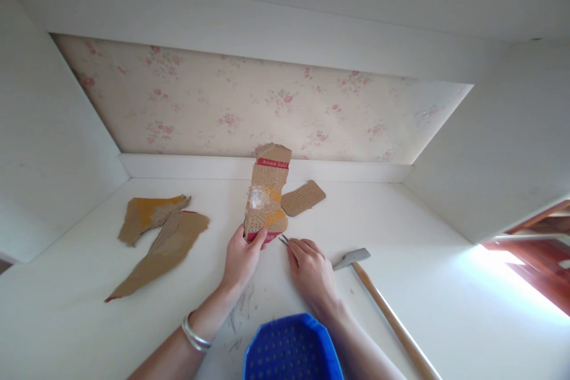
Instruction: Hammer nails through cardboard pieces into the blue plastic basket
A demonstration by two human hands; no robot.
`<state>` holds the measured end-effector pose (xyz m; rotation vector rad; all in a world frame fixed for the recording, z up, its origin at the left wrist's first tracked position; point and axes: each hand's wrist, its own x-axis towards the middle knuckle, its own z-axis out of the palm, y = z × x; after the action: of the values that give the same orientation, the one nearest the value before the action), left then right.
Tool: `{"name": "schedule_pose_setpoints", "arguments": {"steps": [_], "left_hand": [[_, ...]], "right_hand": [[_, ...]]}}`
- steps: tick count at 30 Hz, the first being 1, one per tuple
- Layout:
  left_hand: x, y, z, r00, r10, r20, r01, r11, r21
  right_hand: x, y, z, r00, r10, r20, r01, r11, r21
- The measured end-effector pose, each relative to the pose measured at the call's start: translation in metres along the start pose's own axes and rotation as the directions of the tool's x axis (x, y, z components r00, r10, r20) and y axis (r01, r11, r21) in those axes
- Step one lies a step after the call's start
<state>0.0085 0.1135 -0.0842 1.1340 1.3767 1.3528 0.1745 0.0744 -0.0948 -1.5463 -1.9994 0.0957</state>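
The left hand (243, 252) grips the punched cardboard (267, 196) by its lower edge; the right hand (312, 270) pinches something thin and metallic (283, 240) just beside it, with the hammer (392, 316) and blue basket (328, 341) crowding close

I seem to be in a home, inside a white built-in recess (392, 219): rose-patterned wallpaper (262, 113) fills its back, plain white panels (48, 124) flank it, and glossy reddish wood (545, 276) shows past the right panel
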Motion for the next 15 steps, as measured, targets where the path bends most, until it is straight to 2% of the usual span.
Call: {"name": "schedule_pose_setpoints", "arguments": {"steps": [3,5,7,10,12,15], "left_hand": [[-0.005,0.004,0.001,0.993,-0.028,0.113,0.043,0.991,-0.13],[-0.01,0.007,0.002,0.961,-0.066,0.268,0.146,0.945,-0.292],[-0.016,0.009,0.003,0.894,-0.091,0.439,0.285,0.871,-0.399],[-0.021,0.009,0.002,0.77,-0.108,0.629,0.431,0.815,-0.387],[-0.022,0.008,0.001,0.714,-0.113,0.691,0.465,0.814,-0.347],[-0.023,0.006,-0.001,0.668,-0.11,0.736,0.487,0.813,-0.321]], "right_hand": [[0.002,0.0,-0.003,0.999,0.011,-0.05,-0.007,0.998,0.069],[0.002,0.001,-0.005,0.995,0.027,-0.095,-0.016,0.993,0.117],[0.0,0.004,-0.005,0.991,0.037,-0.129,-0.017,0.988,0.156],[-0.004,0.009,0.0,0.99,0.009,-0.138,0.021,0.978,0.209],[-0.007,0.014,0.005,0.989,-0.019,-0.146,0.055,0.968,0.245],[-0.01,0.019,0.011,0.984,-0.033,-0.176,0.082,0.957,0.28]]}}
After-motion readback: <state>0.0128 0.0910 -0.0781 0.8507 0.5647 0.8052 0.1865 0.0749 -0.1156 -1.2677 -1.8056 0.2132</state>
